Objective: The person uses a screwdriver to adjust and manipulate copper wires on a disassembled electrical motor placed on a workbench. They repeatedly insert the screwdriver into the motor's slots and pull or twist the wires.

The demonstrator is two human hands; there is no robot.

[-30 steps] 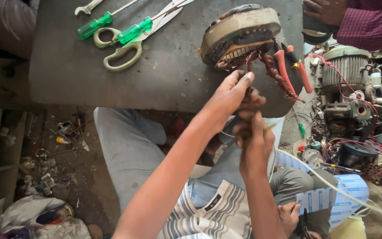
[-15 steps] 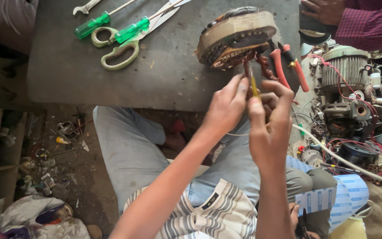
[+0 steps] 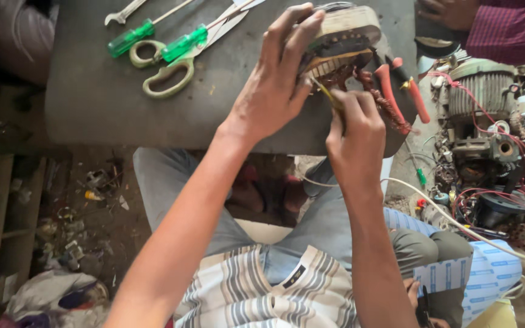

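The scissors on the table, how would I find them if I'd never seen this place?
Look at the grey table and go to its far left part, away from the hands. The scissors lie there with pale looped handles, blades pointing toward the round motor part. Two green-handled screwdrivers lie alongside and across them, but only the scissors have finger loops.

Bare tabletop [image 3: 104, 115] lies open left of the left hand [image 3: 274, 91]. Far left, scissors [image 3: 174, 64] and two green screwdrivers [image 3: 153, 36] block passage. Right of the motor stator [image 3: 341, 36], red-handled pliers [image 3: 405, 91] and a heap of motor parts [image 3: 493, 121] obstruct.
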